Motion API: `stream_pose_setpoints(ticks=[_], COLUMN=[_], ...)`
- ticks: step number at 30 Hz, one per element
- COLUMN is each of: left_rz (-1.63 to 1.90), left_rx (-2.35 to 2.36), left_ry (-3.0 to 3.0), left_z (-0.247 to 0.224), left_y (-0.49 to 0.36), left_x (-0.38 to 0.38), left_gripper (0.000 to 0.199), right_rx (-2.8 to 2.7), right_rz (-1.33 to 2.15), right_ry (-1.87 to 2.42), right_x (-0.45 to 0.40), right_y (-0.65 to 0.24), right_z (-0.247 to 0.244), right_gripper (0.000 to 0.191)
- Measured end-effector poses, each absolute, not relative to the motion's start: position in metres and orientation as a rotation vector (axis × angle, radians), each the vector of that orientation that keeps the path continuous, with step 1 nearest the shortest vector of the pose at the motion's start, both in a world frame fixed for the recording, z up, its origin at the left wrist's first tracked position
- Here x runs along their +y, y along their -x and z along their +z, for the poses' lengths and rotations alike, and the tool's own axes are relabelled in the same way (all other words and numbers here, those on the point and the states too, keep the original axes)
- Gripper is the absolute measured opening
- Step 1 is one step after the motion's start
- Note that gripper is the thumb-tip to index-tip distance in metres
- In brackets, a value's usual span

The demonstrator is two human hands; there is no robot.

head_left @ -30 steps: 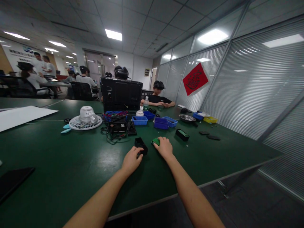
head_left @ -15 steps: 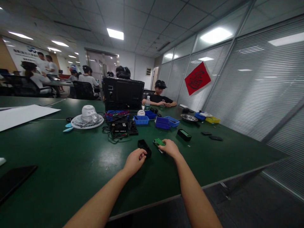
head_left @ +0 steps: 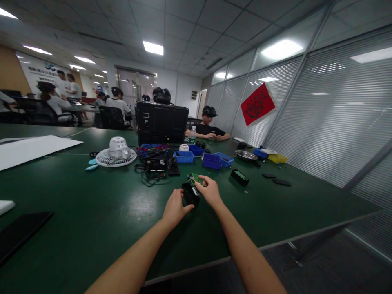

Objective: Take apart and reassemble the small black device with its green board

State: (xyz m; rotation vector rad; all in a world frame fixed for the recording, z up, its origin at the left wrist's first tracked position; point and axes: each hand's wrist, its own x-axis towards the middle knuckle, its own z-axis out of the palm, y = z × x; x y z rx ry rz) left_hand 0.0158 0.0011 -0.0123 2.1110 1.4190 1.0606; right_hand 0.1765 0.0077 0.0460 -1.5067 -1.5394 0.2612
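My right hand [head_left: 208, 190] grips a green circuit board [head_left: 196, 178], holding it tilted just above a small black plastic case [head_left: 190, 197]. The case sits on the green table [head_left: 119, 241]. Around the case's near left side, my left hand [head_left: 177, 207] is closed, its thumb along the near end and its fingers at the left wall. How far the board reaches into the case I cannot tell. To the right stands another black case [head_left: 240, 177] with a green board inside.
Behind my hands are a black adapter with tangled cables [head_left: 156, 164], blue bins [head_left: 211, 161] and a white fan part [head_left: 116, 153]. A metal bowl [head_left: 246, 155] and flat black pieces [head_left: 281, 182] lie to the right. A person [head_left: 211, 130] sits across the table.
My right hand has brought the circuit board leftward, from beside the black case to above it. My left hand has spread its grip around the case.
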Motion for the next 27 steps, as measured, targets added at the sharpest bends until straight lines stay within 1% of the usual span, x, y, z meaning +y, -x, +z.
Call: stream_pose_setpoints(ticks=[8,19,27], left_rz=[1.004,0.976,0.969], left_rx=[1.403,1.386,1.406], left_ry=[-2.148,-2.135,-2.153], left_z=[-0.008,-0.008,-0.005], left_y=[-0.016,-0.016,-0.015], left_x=[-0.002,-0.001,-0.003], left_gripper=[0.054,0.050,0.049], right_rx=[-1.688,-1.745,-1.766], right_rz=[0.130,0.105,0.118], right_ry=[1.597,1.743,1.770], right_x=[-0.001,-0.006,-0.005], right_y=[-0.157,-0.147,-0.148], right_z=[0.051,0.053,0.053], right_gripper=[0.037,0.038,0.038])
